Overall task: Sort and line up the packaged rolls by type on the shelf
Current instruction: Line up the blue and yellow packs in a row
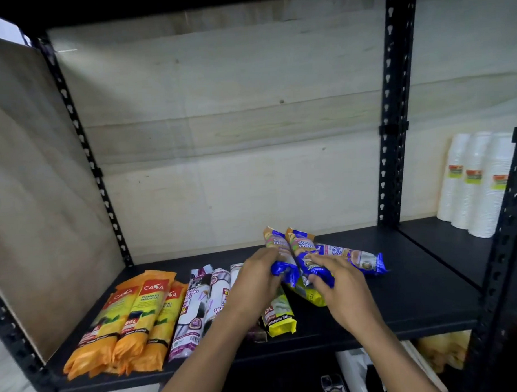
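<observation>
On the black shelf point(401, 296), three orange rolls point(132, 320) lie side by side at the left. White and purple rolls point(196, 303) lie beside them. Blue and orange rolls sit in the middle. My left hand point(254, 284) grips the near end of one blue roll point(278, 248). My right hand point(336, 284) grips the near end of a second blue roll point(304, 250). A third blue roll point(353, 258) lies crosswise behind my right hand. Yellow rolls point(280, 315) lie under and between my hands, partly hidden.
Stacks of white paper cups point(479, 185) stand on the neighbouring shelf at the right. Black perforated uprights point(395, 117) frame the bay. A brown board point(31, 189) closes the left side. More goods sit on the lower shelf point(360, 374).
</observation>
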The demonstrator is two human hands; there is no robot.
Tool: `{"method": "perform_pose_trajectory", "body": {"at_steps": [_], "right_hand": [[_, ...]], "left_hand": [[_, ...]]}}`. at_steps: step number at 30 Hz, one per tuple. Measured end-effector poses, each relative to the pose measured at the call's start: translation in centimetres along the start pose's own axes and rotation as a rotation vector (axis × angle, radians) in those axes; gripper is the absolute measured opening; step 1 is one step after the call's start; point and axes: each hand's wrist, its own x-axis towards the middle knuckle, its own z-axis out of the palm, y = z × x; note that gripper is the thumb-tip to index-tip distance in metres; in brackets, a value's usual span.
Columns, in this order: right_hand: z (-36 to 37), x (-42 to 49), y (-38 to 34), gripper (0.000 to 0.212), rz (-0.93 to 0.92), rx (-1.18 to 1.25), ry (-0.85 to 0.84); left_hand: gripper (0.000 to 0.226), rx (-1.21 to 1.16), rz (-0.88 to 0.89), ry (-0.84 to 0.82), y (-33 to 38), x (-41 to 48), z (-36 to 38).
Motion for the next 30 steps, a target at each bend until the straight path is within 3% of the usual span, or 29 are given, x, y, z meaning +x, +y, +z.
{"method": "perform_pose_trajectory", "body": {"at_steps": [3,10,30], "right_hand": [[1.1,-0.8,-2.0,0.039,-0.057,0.073,0.014],[4.5,-2.1,-6.0,0.037,-0.136,0.165,-0.052],[8.7,-4.1,-9.1,0.047,-0.137,0.064,-0.222]], "left_hand": [[0.041,0.013,-0.025,0.046,-1.8,-2.4,-3.0],[0.033,0.105,-0.090,0.059,-4.4,-8.0,-6.5],[0.041,0.112,-0.276,0.071,-6.1,-12.0,-7.1]]}}
